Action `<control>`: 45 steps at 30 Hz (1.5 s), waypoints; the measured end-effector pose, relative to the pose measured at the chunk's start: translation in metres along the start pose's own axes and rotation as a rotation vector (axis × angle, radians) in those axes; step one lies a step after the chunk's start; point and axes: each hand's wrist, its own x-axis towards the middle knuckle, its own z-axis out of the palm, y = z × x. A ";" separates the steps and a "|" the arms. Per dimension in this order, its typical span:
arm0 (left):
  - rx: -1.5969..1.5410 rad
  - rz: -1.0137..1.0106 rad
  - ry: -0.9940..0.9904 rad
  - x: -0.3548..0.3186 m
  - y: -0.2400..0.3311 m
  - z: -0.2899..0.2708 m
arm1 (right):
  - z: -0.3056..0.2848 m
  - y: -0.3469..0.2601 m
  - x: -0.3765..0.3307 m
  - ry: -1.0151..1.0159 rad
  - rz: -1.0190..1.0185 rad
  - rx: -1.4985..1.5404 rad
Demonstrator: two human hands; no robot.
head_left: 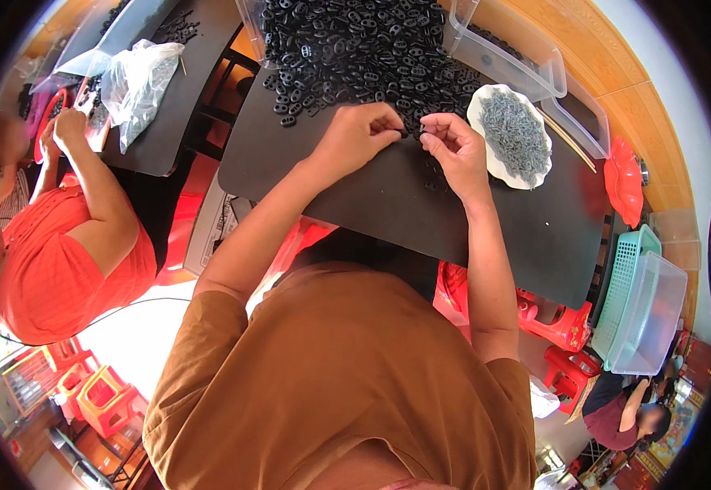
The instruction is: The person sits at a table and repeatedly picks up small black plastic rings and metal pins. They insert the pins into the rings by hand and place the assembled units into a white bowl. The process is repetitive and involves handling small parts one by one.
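Both my hands meet just above the table, at the near edge of a big pile of small black plastic pieces [355, 49] with paired holes. My left hand [359, 137] is closed in a pinch, fingers curled toward the thumb. Facing it, my right hand [459, 153] also pinches with thumb and forefinger. Something small and dark shows between the fingertips, too small to name. To the right of my right hand stands a white scalloped dish [475, 110] heaped with small grey metal pieces [514, 135]. A few loose black pieces [431, 184] lie below my hands.
The dark table [347, 188] has clear plastic bins [506, 61] at its far side. Right of it are sticks [569, 139], a red dish [623, 181] and stacked baskets [626, 294]. Leftward, a person in red [86, 253] works at another table with a plastic bag [139, 90].
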 end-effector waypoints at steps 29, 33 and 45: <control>0.377 0.385 0.067 -0.006 -0.012 -0.019 | 0.005 0.000 0.000 0.017 -0.070 0.036; 0.158 0.164 0.094 -0.010 -0.011 -0.028 | 0.006 -0.003 0.000 0.040 -0.061 0.066; 0.545 0.160 0.046 -0.007 -0.006 -0.024 | 0.010 -0.001 -0.002 0.024 -0.044 -0.060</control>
